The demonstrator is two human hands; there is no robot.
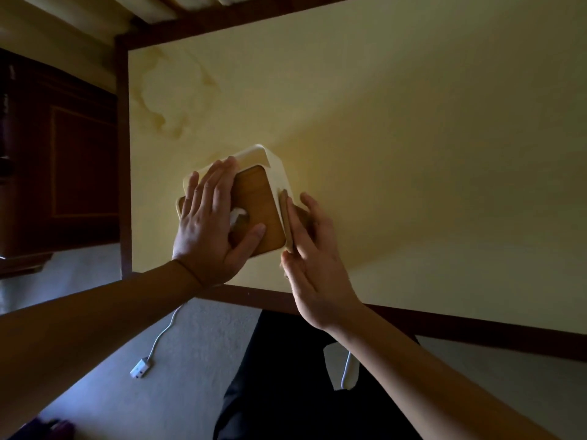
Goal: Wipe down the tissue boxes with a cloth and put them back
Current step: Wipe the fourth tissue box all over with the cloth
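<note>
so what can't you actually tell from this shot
- Tissue box, head view: the left hand covers much of its wooden lid, so the tissue opening is mostly hidden.
- Cloth, head view: only a thin edge shows; the right hand hides the rest.
- Table, head view: its right side runs off the frame edge.
- Dark thing at the bottom left corner: blurred and cut off, cannot identify.

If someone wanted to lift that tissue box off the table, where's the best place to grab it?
Probably by its two opposite white side walls, coming from above. The tissue box sits flat on the table, its wooden lid looks like a separate piece, and the left hand already rests on it.
</note>
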